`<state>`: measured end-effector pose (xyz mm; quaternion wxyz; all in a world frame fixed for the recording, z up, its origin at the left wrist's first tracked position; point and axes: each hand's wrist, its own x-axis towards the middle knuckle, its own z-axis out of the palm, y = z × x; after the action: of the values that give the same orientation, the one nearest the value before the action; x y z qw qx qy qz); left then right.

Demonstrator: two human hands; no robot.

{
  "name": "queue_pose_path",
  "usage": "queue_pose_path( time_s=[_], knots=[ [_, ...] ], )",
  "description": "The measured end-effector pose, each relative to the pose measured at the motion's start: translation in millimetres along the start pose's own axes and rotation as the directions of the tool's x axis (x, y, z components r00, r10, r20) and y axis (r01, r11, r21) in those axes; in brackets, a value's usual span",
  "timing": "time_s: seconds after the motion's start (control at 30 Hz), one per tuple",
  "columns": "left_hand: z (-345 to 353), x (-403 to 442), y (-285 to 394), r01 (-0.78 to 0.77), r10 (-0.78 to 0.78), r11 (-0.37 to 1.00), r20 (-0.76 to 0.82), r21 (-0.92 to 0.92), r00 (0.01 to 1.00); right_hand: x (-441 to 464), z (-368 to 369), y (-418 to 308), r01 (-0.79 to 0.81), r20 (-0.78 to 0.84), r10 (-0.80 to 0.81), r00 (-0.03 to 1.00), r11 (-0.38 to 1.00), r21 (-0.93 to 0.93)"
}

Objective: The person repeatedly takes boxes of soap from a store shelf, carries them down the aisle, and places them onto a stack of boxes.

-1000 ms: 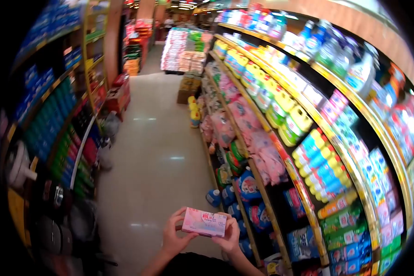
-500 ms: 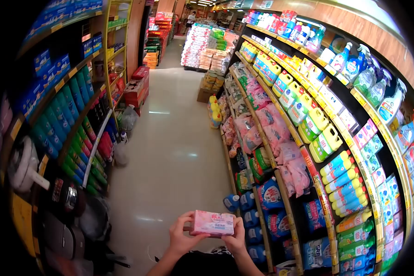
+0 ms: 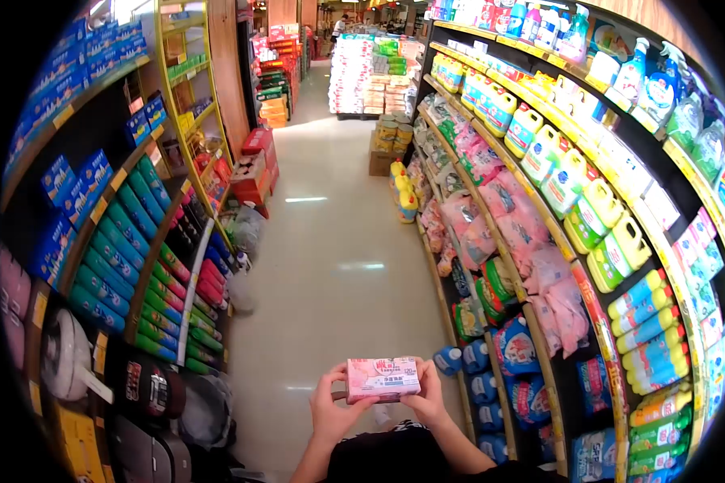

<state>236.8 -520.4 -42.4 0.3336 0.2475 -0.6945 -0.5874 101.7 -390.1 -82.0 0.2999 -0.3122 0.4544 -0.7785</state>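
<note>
A small pink box (image 3: 383, 380) with printed labelling is held level in front of my body, over the aisle floor. My left hand (image 3: 334, 406) grips its left end, thumb along the lower front edge. Around the right end closes my right hand (image 3: 428, 394), its thumb also at the bottom edge. The fingers behind the box are partly hidden. Below the hands, dark clothing shows at the bottom of the view.
Right-hand shelves carry yellow-green detergent jugs (image 3: 620, 251), pink bags (image 3: 556, 310) and blue bottles (image 3: 483, 386). On the left are shelves of green tubes (image 3: 109, 258) and a white fan-like item (image 3: 66, 354). A pale floor (image 3: 330, 282) runs toward stacked goods (image 3: 353, 76); a person stands far off.
My view has turned left, so the shelves sit further right. The pink box has shifted slightly right and up in view, still between both hands.
</note>
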Motion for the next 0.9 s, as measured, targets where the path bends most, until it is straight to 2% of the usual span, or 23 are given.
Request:
queue_pose_path(
  time_s=[0.1, 0.27, 0.43, 0.53, 0.77, 0.9],
  knots=[
    [7.7, 42.2, 1.5, -0.038, 0.041, 0.997, -0.041, 0.074, 0.998, 51.3, -11.0, -0.8, -0.008, 0.062, 0.005, 0.998, 0.999, 0.039],
    [29.6, 111.9, -7.5, -0.047, 0.053, 0.997, -0.100, 0.068, 0.994, 130.1, -35.5, 1.7, -0.011, 0.125, 0.006, 0.992, 0.999, 0.041],
    [45.3, 154.7, -9.6, 0.032, -0.016, 0.995, -0.160, 0.096, 0.987, 185.4, -57.2, 17.3, -0.063, 0.162, 0.038, 0.986, 0.986, 0.153],
    [46.1, 177.3, -18.4, 0.034, -0.016, 0.994, -0.157, 0.107, 0.988, 209.3, -57.3, 14.9, -0.086, 0.171, 0.066, 0.983, 0.990, 0.113],
    [24.0, 255.7, -51.6, 0.084, -0.075, 0.990, -0.086, 0.110, 0.993, 272.5, -53.1, 58.5, -0.089, 0.066, 0.079, 0.995, 0.983, 0.159],
    [-6.7, 305.4, -45.3, 0.021, -0.017, 0.995, -0.041, 0.100, 0.999, 314.4, -27.5, 64.3, -0.025, 0.042, 0.021, 0.999, 0.994, 0.106]
  ],
)
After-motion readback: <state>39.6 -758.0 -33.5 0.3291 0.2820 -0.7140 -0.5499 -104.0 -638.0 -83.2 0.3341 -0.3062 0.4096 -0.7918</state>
